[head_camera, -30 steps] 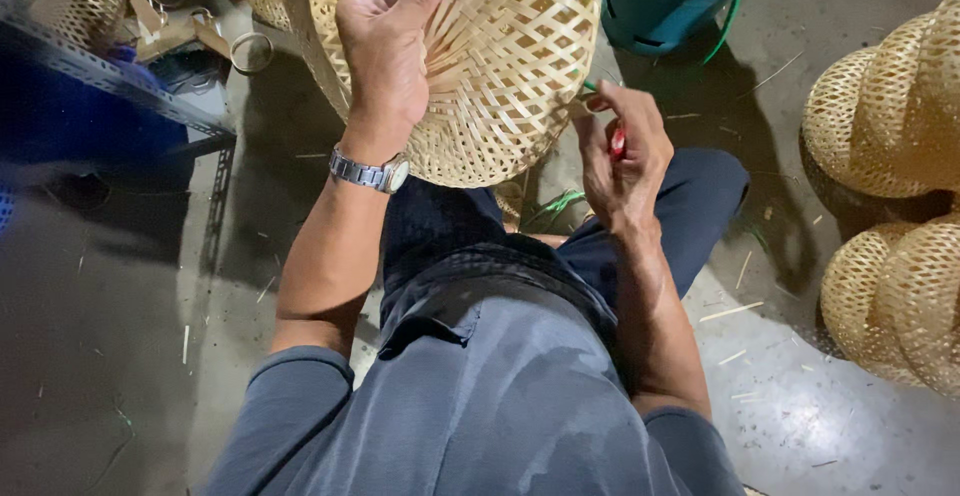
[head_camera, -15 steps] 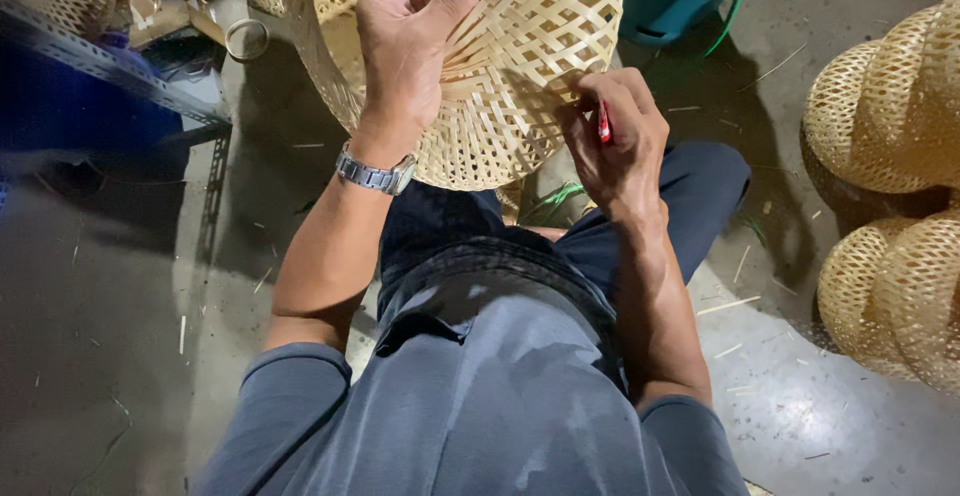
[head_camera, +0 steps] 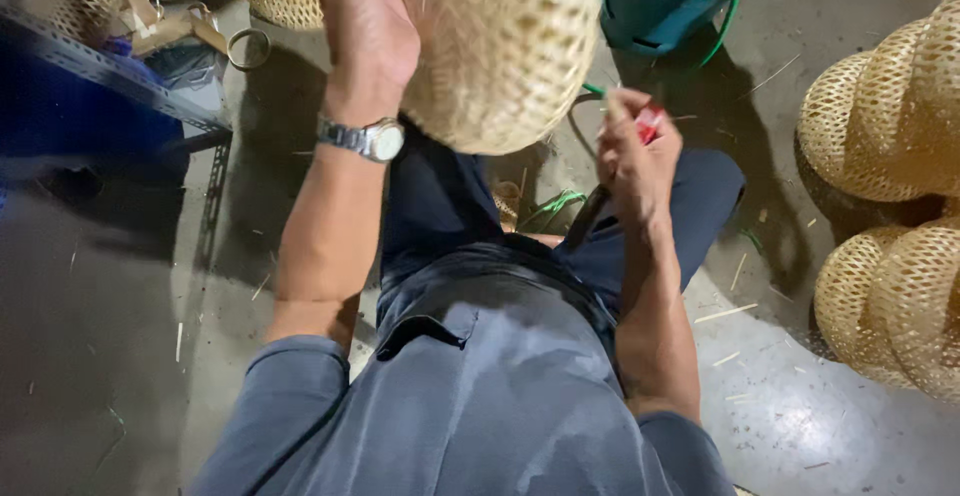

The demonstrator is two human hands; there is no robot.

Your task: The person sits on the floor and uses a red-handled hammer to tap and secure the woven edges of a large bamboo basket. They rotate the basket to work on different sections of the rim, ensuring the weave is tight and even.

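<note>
Single head-worn camera, looking steeply down, close over lap and floor, top edge somewhat blurred

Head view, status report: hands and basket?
Left hand grips woven basket, raised. Right hand shut on small red tool, beside basket rim. Nothing between them.

The woven basket is blurred, its top cut off by the frame edge.

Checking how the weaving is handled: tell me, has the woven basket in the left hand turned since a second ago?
Yes. The woven basket showed its open inside before; now its rounded outside faces the camera, while the teal container on the floor keeps its place.
</note>
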